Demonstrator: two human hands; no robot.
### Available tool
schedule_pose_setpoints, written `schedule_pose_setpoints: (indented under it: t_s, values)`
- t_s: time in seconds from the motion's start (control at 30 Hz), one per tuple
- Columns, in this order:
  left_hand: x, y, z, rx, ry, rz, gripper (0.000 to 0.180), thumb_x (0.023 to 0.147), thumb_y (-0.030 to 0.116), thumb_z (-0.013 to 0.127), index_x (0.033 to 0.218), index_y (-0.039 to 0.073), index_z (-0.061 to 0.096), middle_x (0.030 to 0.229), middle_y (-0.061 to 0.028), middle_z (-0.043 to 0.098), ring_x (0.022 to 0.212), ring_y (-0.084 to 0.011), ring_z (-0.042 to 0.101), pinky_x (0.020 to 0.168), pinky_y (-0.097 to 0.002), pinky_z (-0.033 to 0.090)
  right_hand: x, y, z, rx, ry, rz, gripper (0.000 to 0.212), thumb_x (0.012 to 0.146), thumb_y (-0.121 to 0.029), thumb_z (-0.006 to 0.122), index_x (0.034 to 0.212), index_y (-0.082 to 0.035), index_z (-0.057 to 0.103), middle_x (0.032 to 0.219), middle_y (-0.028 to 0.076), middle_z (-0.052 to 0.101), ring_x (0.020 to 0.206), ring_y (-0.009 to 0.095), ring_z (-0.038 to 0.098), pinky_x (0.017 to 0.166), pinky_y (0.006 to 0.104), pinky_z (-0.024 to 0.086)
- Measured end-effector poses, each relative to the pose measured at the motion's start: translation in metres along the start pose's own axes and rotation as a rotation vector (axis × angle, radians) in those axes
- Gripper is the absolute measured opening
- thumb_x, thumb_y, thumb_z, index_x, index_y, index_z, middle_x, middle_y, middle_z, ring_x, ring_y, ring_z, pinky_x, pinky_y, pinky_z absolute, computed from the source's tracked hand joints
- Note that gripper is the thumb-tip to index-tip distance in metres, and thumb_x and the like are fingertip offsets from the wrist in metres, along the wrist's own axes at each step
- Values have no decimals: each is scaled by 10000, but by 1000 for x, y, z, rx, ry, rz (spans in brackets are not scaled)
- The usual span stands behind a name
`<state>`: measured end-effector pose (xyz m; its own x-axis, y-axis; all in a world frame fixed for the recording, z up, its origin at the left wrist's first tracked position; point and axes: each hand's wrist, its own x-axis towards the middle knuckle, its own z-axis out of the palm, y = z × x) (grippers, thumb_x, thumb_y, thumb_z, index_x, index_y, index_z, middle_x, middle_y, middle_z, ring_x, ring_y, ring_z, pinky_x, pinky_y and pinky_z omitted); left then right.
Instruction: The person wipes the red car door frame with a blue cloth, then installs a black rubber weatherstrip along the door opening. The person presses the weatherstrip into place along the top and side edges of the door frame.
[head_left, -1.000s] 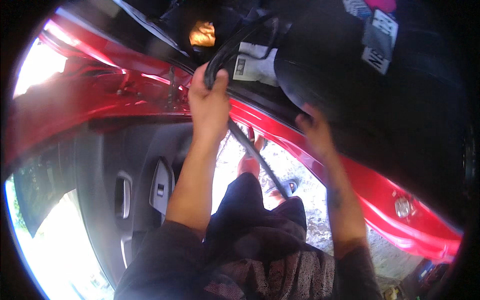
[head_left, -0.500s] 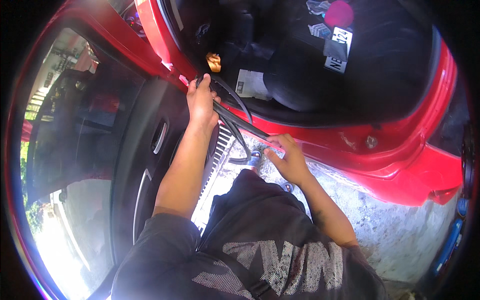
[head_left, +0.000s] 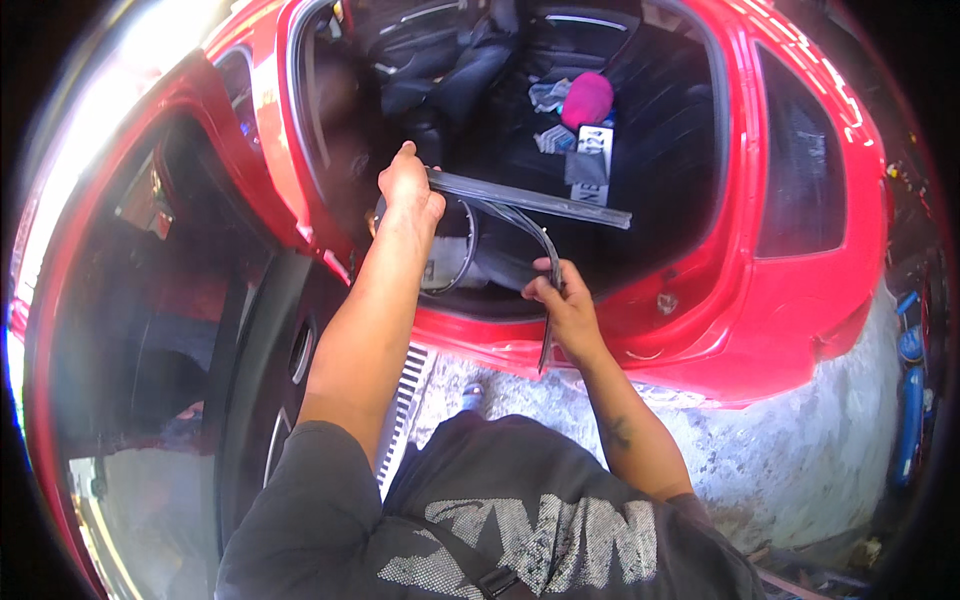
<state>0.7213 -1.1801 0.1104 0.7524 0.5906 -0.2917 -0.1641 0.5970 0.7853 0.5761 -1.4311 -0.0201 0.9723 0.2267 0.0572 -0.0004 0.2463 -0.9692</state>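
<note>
1. While your right hand (head_left: 565,298) pinches the dark strip (head_left: 530,200) between thumb and fingers, a loose tail (head_left: 546,345) hangs on the near side by the red sill (head_left: 475,335). It could catch or scrape there if you pull without watching it.
2. Just beyond, the strip bends sharply above your right hand. Draw your two hands apart unevenly and that bend could kink or twist.
3. Farther off and to the left, your left hand (head_left: 408,190) is wrapped round the gathered lengths. I cannot tell how firmly, as most fingers are hidden; a slack hold could let one length slip.
4. Below that hand, a thin loop (head_left: 475,238) hangs in the door opening and could tangle with the other lengths if you turn them over.
5. The straight length reaches right with its end unsupported. A quick wrist turn could swing it into the right door pillar (head_left: 745,230), or across the white plate (head_left: 597,145) and pink round thing (head_left: 587,100) beyond.
</note>
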Motion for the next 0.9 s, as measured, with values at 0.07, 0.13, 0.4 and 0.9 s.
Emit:
schedule_pose_setpoints:
  t_s: [0.07, 0.13, 0.4, 0.9]
  values:
    - [14, -3, 18, 34, -52, 3, 313, 1076, 198, 689, 1253, -49, 611, 1083, -172, 644, 860, -285, 649, 762, -550, 546, 6, -22, -16, 49, 79, -87, 368, 1152, -189, 651, 1478, -54, 551, 1101, 41, 694, 931, 113, 669, 859, 299, 569]
    - [27, -8, 34, 54, -167, -39, 314, 1065, 194, 689, 1255, -42, 608, 1070, -175, 649, 889, -302, 657, 822, -576, 552, 14, -43, -27, 36, 104, -51, 351, 1163, -218, 634, 1475, -69, 572, 1107, 41, 695, 905, 105, 662, 825, 294, 573]
    - [51, -11, 72, 303, -351, -203, 165, 1092, 158, 606, 1216, 51, 626, 1098, -115, 666, 1028, -296, 662, 1121, -556, 511, 32, -79, -45, 108, 178, 87, 289, 1206, -311, 535, 1364, -87, 627, 1234, 102, 778, 863, 164, 756, 752, 309, 595]
    - [-3, 22, 113, 294, -712, 37, 472, 1111, 28, 627, 1572, 63, 529, 1221, -124, 696, 1120, -300, 768, 1023, -499, 619, 29, -81, -57, 119, 154, 42, 373, 1218, -342, 485, 1479, -88, 567, 1400, 178, 759, 1016, 215, 794, 864, 335, 585]
